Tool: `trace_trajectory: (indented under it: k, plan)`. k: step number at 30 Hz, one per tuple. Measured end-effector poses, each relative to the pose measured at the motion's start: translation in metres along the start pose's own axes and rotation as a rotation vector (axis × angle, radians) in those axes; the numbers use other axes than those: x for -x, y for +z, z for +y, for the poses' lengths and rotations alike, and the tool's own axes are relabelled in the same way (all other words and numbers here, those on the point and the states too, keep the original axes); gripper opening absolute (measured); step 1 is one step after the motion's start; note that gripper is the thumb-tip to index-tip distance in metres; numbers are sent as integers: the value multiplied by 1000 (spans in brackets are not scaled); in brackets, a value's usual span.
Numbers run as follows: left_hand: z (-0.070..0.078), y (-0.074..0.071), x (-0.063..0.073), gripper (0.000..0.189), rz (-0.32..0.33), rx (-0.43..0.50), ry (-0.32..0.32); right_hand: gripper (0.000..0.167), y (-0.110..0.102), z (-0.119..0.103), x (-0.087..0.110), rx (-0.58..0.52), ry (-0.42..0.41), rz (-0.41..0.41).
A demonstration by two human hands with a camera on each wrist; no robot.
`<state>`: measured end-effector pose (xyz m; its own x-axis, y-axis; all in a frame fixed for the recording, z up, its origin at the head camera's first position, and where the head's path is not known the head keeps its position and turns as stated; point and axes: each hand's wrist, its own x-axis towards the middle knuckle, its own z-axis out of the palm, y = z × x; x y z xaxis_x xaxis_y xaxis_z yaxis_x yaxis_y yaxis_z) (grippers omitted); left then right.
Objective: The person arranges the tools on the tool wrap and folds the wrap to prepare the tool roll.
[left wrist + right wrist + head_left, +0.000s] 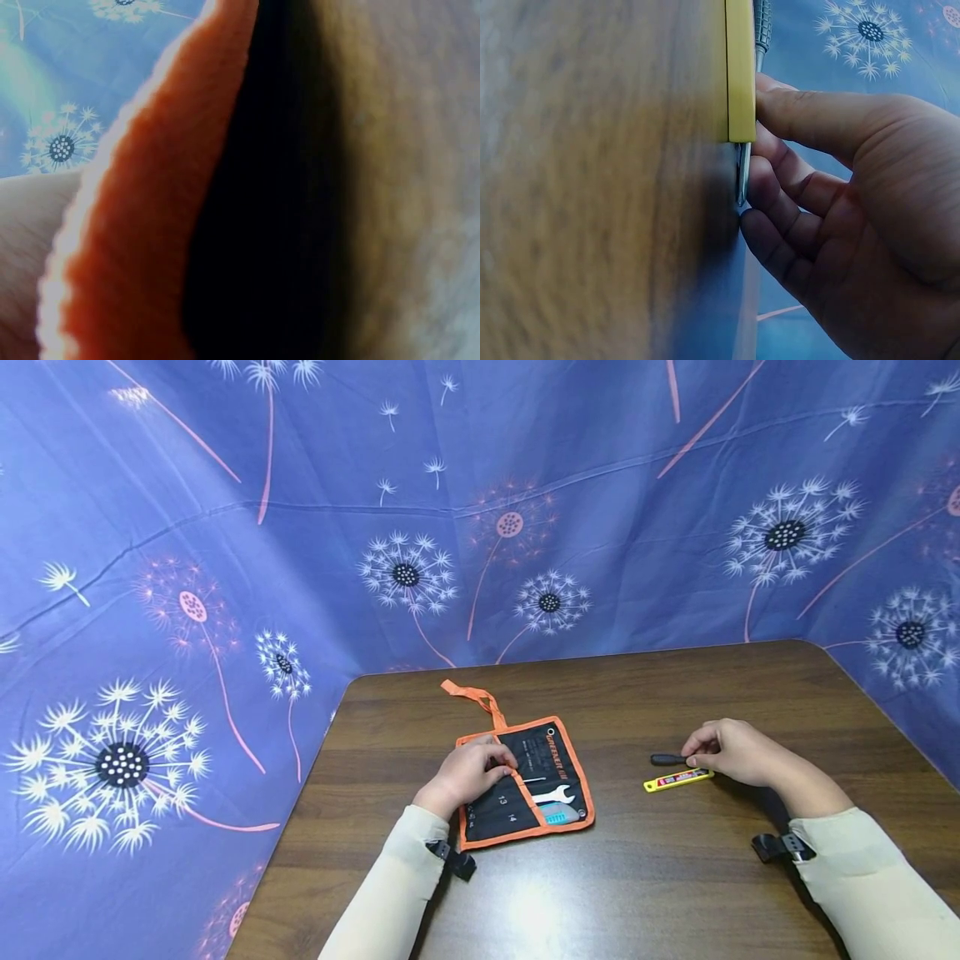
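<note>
A black tool pouch (491, 814) with orange trim lies unrolled on the table, its orange strap trailing off the far side. My left hand (468, 772) pinches the orange edge of its pocket. From that pocket poke out an open-end wrench (555, 794), a turquoise tool (561, 812) and a thin metal shaft. On the right, my right hand (738, 753) pinches the metal shaft of a screwdriver (663, 760) with a black handle. Right beside it is a flat yellow strip (675, 780) with a red label. Its bare edge (741, 67) shows close to my thumb in the right wrist view.
The brown wooden table (600, 877) extends between and in front of my hands. Behind it and on the left hangs a blue dandelion-print cloth (637, 552). Black straps sit on both wrists.
</note>
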<state>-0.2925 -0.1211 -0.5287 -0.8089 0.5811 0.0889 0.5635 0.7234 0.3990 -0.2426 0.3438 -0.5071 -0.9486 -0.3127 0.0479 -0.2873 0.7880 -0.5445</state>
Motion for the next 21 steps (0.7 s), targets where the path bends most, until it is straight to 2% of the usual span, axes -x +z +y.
trace_trajectory:
  k: [10,21]
  plan:
    - [2,-1,2,1,-1,-11,-4,17,2,0,0,16,-5,-5]
    - [0,3,1,5,50,-34,27,9,-2,-6,-2,50,-31,25]
